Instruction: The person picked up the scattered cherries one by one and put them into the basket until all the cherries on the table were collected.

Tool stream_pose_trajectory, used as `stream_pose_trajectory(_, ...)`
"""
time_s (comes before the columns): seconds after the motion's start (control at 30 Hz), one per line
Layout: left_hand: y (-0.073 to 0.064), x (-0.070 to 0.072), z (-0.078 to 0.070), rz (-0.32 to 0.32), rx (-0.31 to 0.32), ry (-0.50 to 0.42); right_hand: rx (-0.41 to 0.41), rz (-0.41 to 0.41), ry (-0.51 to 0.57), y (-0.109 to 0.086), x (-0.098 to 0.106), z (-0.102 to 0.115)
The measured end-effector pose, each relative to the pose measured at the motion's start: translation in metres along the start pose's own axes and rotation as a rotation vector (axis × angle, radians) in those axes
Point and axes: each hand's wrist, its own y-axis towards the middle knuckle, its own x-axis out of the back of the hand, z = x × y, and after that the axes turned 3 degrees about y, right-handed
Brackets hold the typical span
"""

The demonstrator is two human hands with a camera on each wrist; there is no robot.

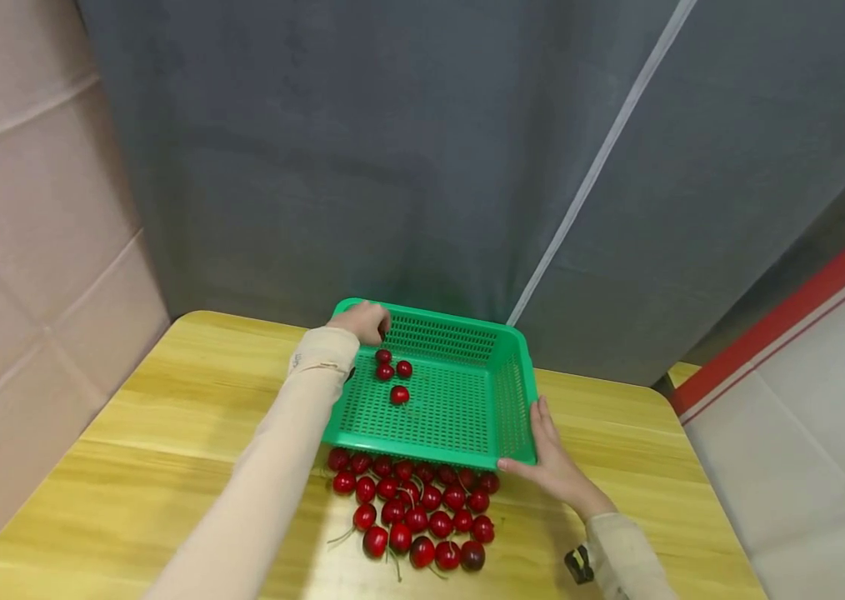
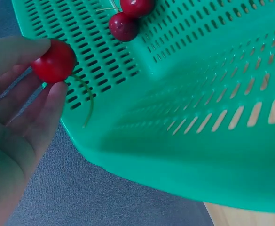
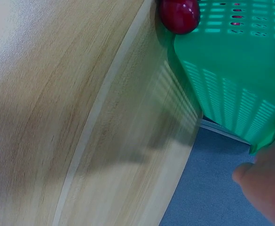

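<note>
My left hand [image 1: 362, 322] is over the back left corner of a green plastic basket [image 1: 422, 450]. Its thumb and fingertips pinch a red cherry [image 2: 55, 63], whose green stem hangs down in the left wrist view. Below that hand, several cherries [image 1: 399, 395] lie on the basket's slotted floor. My right hand [image 1: 553, 462] rests against the near right corner of the basket, its thumb at the front rim and its straight fingers along the outer right side. In the right wrist view only part of this hand [image 3: 269, 181] shows.
Rows of loose cherries [image 1: 417, 519], some with stems, lie on the wooden table [image 1: 167, 467] just in front of the basket. A grey curtain-like sheet [image 1: 355, 167] hangs behind the table. Pale walls [image 1: 32, 250] flank both sides.
</note>
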Motion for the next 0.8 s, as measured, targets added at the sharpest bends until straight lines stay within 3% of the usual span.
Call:
stream_pose_trajectory(0.2,0.001,-0.001,-0.001,0.012,0.027,0.046,0.009,0.004,-0.017,0.002,-0.001,-0.001)
stream_pose_trajectory(0.47,-0.001,0.002,-0.003,0.024,-0.008,0.052,0.009,0.011,-0.013,0.005,0.001,0.0)
stream_pose_trajectory(0.67,-0.007,0.006,-0.017,0.066,-0.092,0.135,0.005,0.016,-0.009,0.008,0.005,0.0)
stream_pose_trajectory(0.8,-0.023,0.008,-0.034,0.029,-0.208,0.169,0.002,0.014,-0.017,0.009,0.008,-0.001)
